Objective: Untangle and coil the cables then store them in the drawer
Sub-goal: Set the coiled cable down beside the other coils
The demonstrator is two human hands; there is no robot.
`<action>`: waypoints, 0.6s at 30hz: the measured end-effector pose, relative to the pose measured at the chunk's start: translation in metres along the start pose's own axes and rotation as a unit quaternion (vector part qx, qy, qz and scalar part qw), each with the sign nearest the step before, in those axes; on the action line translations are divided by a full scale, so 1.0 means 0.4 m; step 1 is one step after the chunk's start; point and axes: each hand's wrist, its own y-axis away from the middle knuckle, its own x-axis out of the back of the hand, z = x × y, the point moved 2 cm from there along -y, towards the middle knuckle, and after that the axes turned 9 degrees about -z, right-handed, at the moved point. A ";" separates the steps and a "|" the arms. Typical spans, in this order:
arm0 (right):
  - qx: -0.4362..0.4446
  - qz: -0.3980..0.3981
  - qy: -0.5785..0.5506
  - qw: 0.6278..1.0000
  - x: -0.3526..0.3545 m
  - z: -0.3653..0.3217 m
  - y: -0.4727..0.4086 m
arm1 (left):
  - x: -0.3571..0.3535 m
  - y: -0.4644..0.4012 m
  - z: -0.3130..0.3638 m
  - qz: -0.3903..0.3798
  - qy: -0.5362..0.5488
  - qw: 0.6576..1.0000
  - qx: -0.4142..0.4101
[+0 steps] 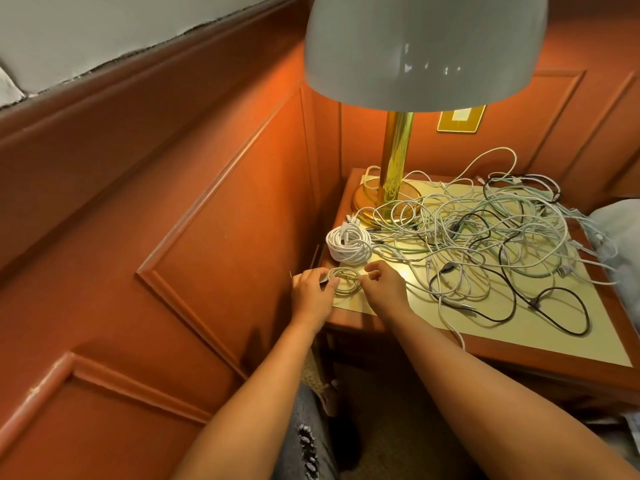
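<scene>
A small coil of pale cable (346,280) lies at the near left corner of the nightstand top (540,336). My left hand (311,294) grips its left side, and my right hand (382,284) pinches its right side. Just behind it rests a thicker white coiled cable (348,244). A large tangle of white, pale green and black cables (485,237) spreads over the middle and right of the top. No drawer shows in this view.
A brass lamp (394,168) with a wide grey shade (424,50) stands at the back left of the nightstand. Red wood panelling (207,220) closes in the left side. A pillow (620,230) touches the right edge. My knee in jeans (308,441) is below.
</scene>
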 end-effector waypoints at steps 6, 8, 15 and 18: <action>-0.002 -0.008 0.050 0.999 0.005 0.004 -0.011 | -0.003 -0.010 0.006 -0.032 -0.098 0.994 0.035; 0.000 -0.031 0.029 0.999 0.009 -0.002 -0.008 | 0.001 -0.014 0.016 -0.055 -0.115 0.991 0.050; 0.012 -0.074 -0.093 0.993 0.052 0.000 0.023 | -0.006 -0.012 0.078 -0.109 -0.054 0.989 0.084; 0.010 -0.084 -0.143 0.986 0.095 -0.001 0.061 | -0.005 0.018 0.103 -0.137 0.118 0.983 0.041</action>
